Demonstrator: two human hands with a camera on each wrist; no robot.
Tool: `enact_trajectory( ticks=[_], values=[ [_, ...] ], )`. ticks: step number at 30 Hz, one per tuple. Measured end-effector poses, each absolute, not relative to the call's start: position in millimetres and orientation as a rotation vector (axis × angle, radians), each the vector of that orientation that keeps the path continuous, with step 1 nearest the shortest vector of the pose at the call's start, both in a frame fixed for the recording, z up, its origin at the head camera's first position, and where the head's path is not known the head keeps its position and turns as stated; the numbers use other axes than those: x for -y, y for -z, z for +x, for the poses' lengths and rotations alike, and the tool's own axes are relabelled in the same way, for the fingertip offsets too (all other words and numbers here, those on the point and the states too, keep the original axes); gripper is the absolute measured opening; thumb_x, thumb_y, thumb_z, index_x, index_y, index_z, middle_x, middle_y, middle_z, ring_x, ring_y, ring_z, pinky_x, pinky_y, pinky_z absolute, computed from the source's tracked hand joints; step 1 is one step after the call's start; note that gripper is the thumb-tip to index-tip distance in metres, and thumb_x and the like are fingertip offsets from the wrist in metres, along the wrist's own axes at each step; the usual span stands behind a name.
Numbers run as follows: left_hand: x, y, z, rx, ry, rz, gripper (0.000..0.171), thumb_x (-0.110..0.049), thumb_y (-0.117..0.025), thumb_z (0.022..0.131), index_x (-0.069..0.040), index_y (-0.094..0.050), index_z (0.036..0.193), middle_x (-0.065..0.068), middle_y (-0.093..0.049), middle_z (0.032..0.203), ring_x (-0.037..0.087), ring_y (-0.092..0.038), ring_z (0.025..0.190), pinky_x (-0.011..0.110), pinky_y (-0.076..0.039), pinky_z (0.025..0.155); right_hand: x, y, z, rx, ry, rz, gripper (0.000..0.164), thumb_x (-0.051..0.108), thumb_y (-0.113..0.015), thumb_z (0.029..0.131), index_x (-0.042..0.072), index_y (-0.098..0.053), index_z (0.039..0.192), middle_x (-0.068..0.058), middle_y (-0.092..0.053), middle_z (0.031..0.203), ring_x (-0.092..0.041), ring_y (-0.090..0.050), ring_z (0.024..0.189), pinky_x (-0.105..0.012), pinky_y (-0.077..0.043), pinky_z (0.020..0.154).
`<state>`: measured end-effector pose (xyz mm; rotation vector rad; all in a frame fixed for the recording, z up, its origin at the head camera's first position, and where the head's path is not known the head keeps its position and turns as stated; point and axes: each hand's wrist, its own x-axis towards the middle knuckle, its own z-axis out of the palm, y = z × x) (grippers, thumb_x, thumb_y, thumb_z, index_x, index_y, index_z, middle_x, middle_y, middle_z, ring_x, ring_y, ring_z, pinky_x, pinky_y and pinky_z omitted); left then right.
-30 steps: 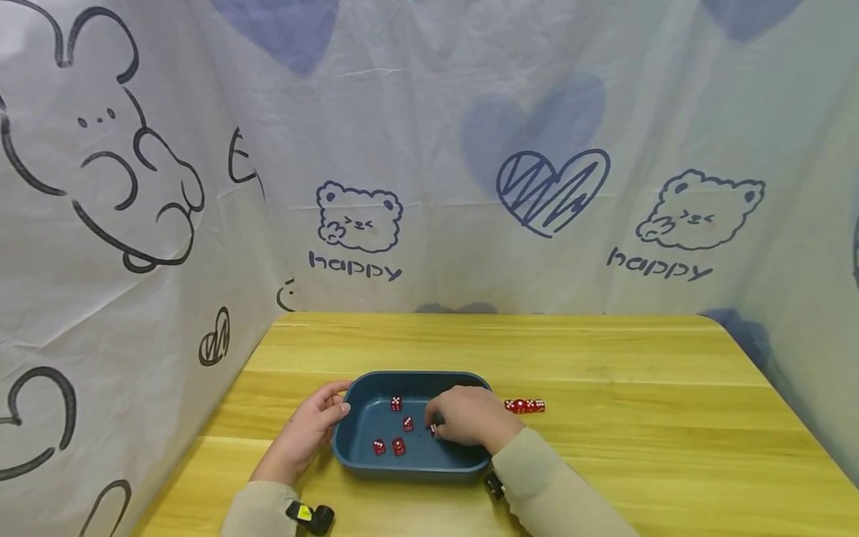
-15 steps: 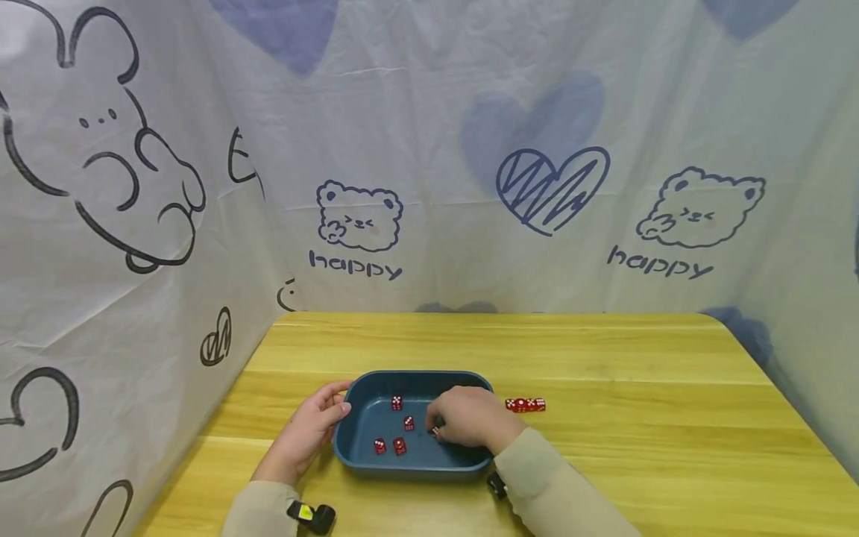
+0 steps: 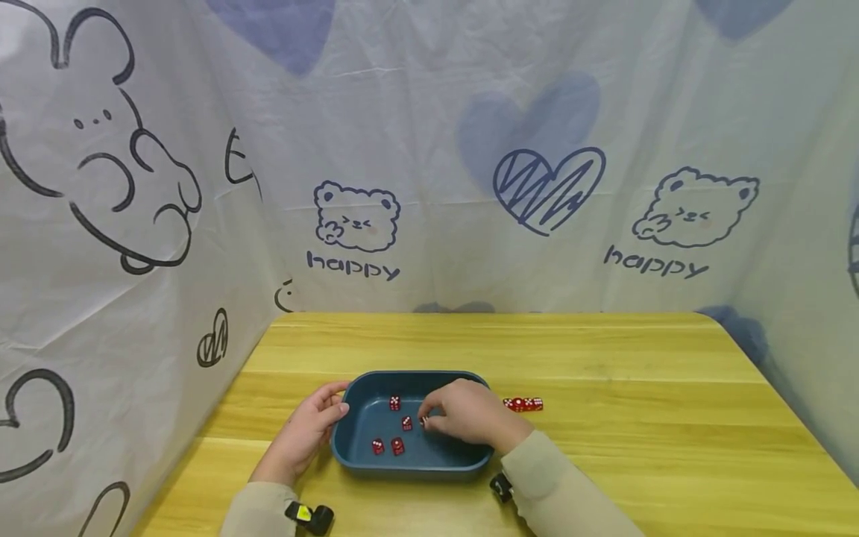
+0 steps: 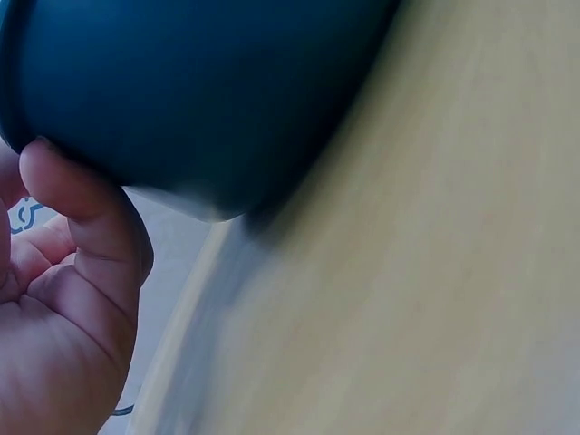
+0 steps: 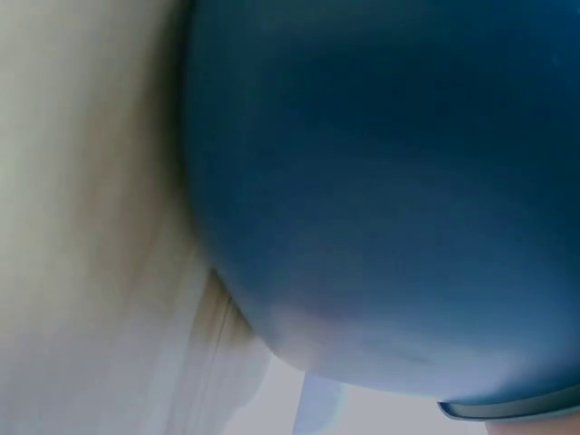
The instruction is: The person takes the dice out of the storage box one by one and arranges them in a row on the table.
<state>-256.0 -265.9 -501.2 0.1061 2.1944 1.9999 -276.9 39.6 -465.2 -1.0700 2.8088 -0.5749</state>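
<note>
A dark blue rectangular tray [image 3: 412, 470] with rounded corners stands on the table. My left hand [image 3: 310, 429] grips its left rim, thumb on the edge and fingers outside; the left wrist view shows the same hand [image 4: 77, 299] against the tray wall [image 4: 208, 100]. Inside the tray, my right hand [image 3: 466, 410] pinches a red die [image 3: 423, 421], mostly hidden by the fingers. Several other red dice with white pips lie loose in it, among them one die [image 3: 394, 403] at the back and another die [image 3: 406, 423] left of my right fingertips. The right wrist view shows mainly the tray's outer wall [image 5: 381, 199].
Right of the tray, a short row of several red dice [image 3: 523, 404] sits on the yellow wood-grain table [image 3: 637, 447]. A pale printed cloth [image 3: 429, 149] hangs behind and along both sides. A small black camera [image 3: 315, 517] is worn on the left wrist.
My right hand has lifted slightly and shifted a little left, with the die now at its fingertips. My left hand and the loose dice stay where they were.
</note>
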Motion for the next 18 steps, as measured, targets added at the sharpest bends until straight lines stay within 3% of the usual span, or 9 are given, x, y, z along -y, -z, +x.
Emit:
enact_trajectory(
  ticks=[11, 14, 18],
  values=[
    [264, 498, -254, -2.161, -2.022, 0.098, 0.05, -0.007, -0.057, 0.102, 0.001, -0.042, 0.148, 0.017, -0.054, 0.105, 0.018, -0.053, 0.074, 0.024, -0.046, 0.059, -47, 466, -277, -2.848, 0.739, -1.079, 0.017, 0.03, -0.07, 0.097, 0.024, -0.078, 0.111, 0.019, -0.07, 0.101, 0.0, -0.056, 0.071, -0.025, -0.048, 0.067],
    [264, 497, -254, -2.157, -2.024, 0.089, 0.05, -0.008, -0.057, 0.102, 0.0, -0.041, 0.149, 0.017, -0.054, 0.105, 0.018, -0.054, 0.076, 0.025, -0.047, 0.06, -52, 466, -276, -2.867, 0.776, -1.039, 0.018, 0.03, -0.069, 0.097, 0.024, -0.078, 0.112, 0.017, -0.069, 0.083, -0.002, -0.052, 0.061, -0.024, -0.045, 0.06],
    [265, 497, -254, -2.157, -2.023, 0.089, 0.05, -0.008, -0.057, 0.102, 0.0, -0.041, 0.149, 0.017, -0.053, 0.106, 0.019, -0.056, 0.08, 0.025, -0.049, 0.063, -60, 465, -275, -2.9, 0.811, -0.986, 0.02, 0.032, -0.068, 0.098, 0.023, -0.077, 0.114, 0.014, -0.053, 0.059, -0.006, -0.042, 0.05, -0.024, -0.036, 0.05]
  ],
)
